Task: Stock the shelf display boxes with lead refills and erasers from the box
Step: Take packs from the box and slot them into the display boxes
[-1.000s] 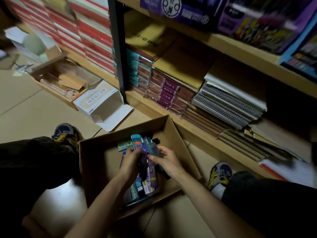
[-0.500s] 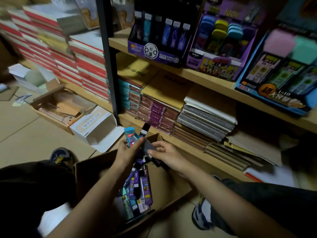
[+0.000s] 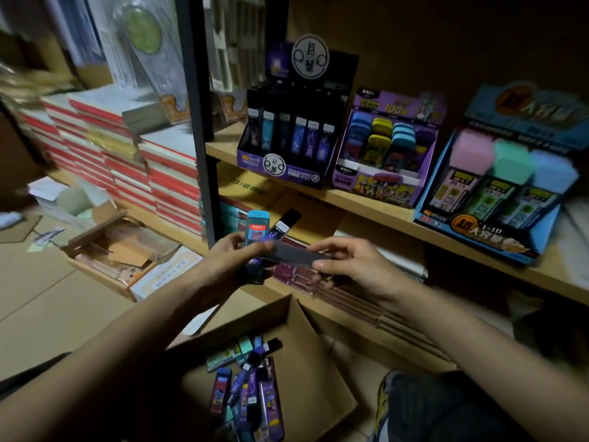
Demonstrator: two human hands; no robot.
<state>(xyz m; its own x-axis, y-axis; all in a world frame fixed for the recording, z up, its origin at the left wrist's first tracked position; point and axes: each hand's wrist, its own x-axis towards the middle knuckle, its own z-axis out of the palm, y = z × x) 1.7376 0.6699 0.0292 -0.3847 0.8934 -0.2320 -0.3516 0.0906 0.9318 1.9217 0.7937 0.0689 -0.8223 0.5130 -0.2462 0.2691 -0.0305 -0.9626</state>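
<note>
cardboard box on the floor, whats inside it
A heap of lead refill packs, purple, blue, teal and black, lies inside the cardboard box. The left forearm covers the box's left side; anything there is hidden.

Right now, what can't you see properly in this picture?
All head view:
Packs in the left hand: fingers cover them, count unclear.
Dark pack at the right hand: blurred, label unreadable.
Cardboard box: near end cut off by the bottom edge.

Left hand [image 3: 236, 255] gripping refill packs [image 3: 266, 229], right hand [image 3: 347, 266] pinching dark pack [image 3: 294, 255], above cardboard box [image 3: 322, 352]
</note>
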